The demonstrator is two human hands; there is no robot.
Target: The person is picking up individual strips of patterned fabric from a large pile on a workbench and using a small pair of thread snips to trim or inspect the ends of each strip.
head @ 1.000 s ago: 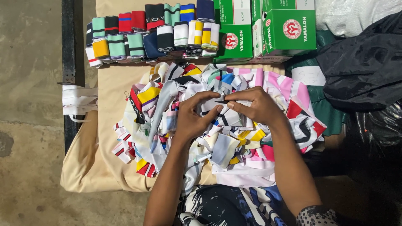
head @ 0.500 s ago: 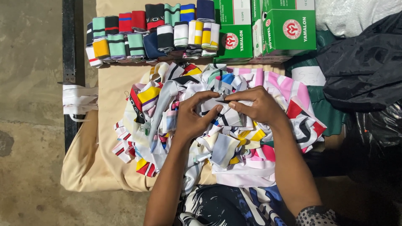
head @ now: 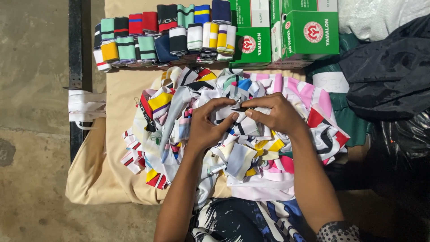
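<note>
Two bare hands pinch a small fabric piece above a heap of colourful cloth scraps.

The left hand point(head: 208, 127) and right hand point(head: 275, 114) meet fingertip to fingertip, gripping a striped scrap point(head: 239, 107) on top of the pile of scraps point(head: 179, 116), which covers the middle of a table draped in beige cloth point(head: 96, 179). Along the far edge sit rows of folded striped bands point(head: 165, 36), with green boxes point(head: 309, 31) beside them. A dark jacket point(head: 389, 71) lies at the right edge.

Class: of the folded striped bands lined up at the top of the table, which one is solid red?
The red band in the back row, between a red-and-blue striped band and a black one.
</note>
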